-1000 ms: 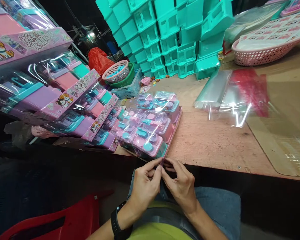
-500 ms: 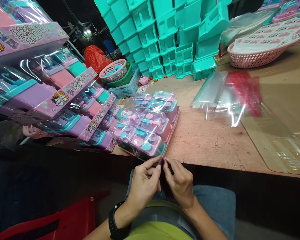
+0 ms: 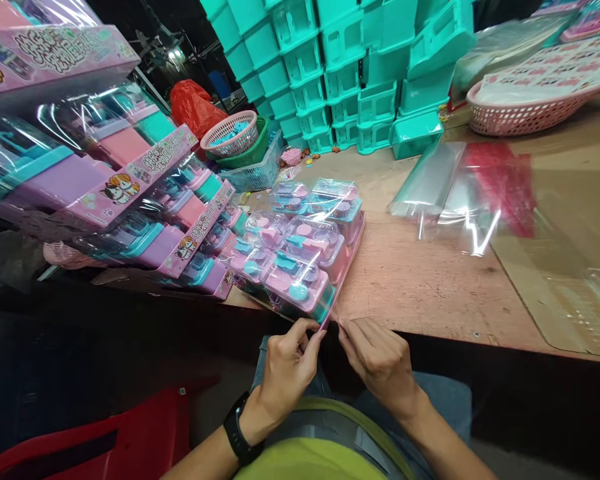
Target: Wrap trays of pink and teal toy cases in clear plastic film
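A clear bag holding several pink and teal toy sets (image 3: pixel 300 250) lies on the wooden table (image 3: pixel 430 280), its near end at the table's front edge. My left hand (image 3: pixel 290 370) pinches the bag's near edge flap from the left; a black watch sits on its wrist. My right hand (image 3: pixel 380 363) pinches the same flap from the right, fingertips a little apart from the left's. Both hands sit just below the table edge, over my lap.
Packed pink boxes in clear wrap (image 3: pixel 130 193) lean in a stack at the left. Teal plastic crates (image 3: pixel 350 73) are stacked at the back. Empty clear bags (image 3: pixel 460 193) lie to the right, a pink basket (image 3: pixel 520 113) behind them. A red stool (image 3: pixel 80 447) stands at lower left.
My two hands have drawn slightly apart along the bag's near edge, the right hand shifting right. The bag of toy sets stays in place.
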A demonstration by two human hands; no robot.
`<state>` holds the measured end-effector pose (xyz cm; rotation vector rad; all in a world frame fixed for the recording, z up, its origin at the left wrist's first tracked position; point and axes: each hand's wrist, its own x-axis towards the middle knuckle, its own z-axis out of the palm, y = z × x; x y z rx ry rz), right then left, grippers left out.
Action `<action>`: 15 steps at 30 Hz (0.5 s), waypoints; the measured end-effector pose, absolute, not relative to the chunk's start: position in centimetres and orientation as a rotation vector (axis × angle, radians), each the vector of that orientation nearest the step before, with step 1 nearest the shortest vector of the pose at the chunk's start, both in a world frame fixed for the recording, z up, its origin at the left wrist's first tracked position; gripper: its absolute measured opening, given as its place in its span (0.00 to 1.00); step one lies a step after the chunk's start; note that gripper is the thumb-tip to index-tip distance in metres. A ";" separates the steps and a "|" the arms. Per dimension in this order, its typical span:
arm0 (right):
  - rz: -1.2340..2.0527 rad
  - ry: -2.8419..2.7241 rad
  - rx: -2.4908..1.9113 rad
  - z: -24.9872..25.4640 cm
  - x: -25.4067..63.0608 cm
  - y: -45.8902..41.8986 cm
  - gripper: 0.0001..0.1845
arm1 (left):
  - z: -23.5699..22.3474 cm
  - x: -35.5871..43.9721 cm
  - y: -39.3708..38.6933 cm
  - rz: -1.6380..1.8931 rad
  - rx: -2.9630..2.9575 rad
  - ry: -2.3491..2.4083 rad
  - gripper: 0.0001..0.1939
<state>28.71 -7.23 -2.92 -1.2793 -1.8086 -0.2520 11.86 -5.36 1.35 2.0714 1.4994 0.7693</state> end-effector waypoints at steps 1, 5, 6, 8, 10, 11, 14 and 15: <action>-0.252 -1.827 -1.271 -2.9 28.6 -7.2 0.17 | 1.3 11.8 -5.3 0.771 2.082 1.495 0.10; -0.241 -1.885 -1.246 -3.3 28.2 -6.8 0.16 | 1.1 11.4 -5.0 0.783 2.130 1.447 0.09; -0.244 -1.897 -1.246 -3.4 28.1 -6.8 0.16 | 1.0 11.3 -5.0 0.783 2.139 1.430 0.09; -0.258 -1.906 -1.250 -3.5 27.9 -6.7 0.16 | 1.0 11.3 -4.9 0.786 2.162 1.392 0.09; -0.262 -1.907 -1.254 -3.6 27.7 -6.7 0.15 | 1.0 11.3 -4.8 0.798 2.184 1.361 0.09; -0.260 -1.906 -1.253 -3.6 27.7 -6.7 0.14 | 1.1 11.3 -4.8 0.806 2.195 1.346 0.09; -0.251 -1.909 -1.251 -3.7 27.5 -6.8 0.13 | 1.1 11.3 -4.8 0.837 2.239 1.292 0.09; -0.253 -1.908 -1.251 -3.8 27.4 -6.9 0.13 | 1.1 11.3 -4.8 0.852 2.261 1.271 0.08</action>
